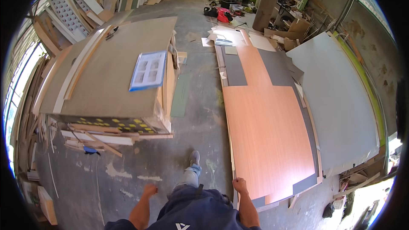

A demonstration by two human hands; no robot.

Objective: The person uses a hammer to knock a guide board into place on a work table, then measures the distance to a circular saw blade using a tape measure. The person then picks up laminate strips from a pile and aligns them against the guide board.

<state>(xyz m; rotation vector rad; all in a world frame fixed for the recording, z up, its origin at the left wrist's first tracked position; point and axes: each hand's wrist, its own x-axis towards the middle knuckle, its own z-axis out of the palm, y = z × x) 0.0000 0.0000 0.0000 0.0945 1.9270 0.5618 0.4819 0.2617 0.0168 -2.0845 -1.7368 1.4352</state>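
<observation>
My left hand (pixel 150 190) hangs low over the concrete floor, left of my legs. Its fingers are loosely curled, with nothing visible in them. My right hand (pixel 240 185) is a closed fist beside the near left edge of a stack of sheets; no held thing shows, and I cannot tell whether it touches the edge. On top of that stack lies a large wood-grain panel (pixel 268 132), with a narrower wood-grain strip (pixel 253 66) beyond it. Dark grey sheets (pixel 279 66) show beneath them. One of my feet (pixel 194 157) is stepping forward between the stack and a workbench.
At left stands a wide brown-topped workbench (pixel 115 72), bearing a blue-edged sheet of pictures (pixel 148 71) and long strips (pixel 79 70). Wood offcuts (pixel 98 138) lie beneath its near edge. A large pale grey board (pixel 336 102) leans at right. Bags (pixel 223 15) and clutter sit far ahead.
</observation>
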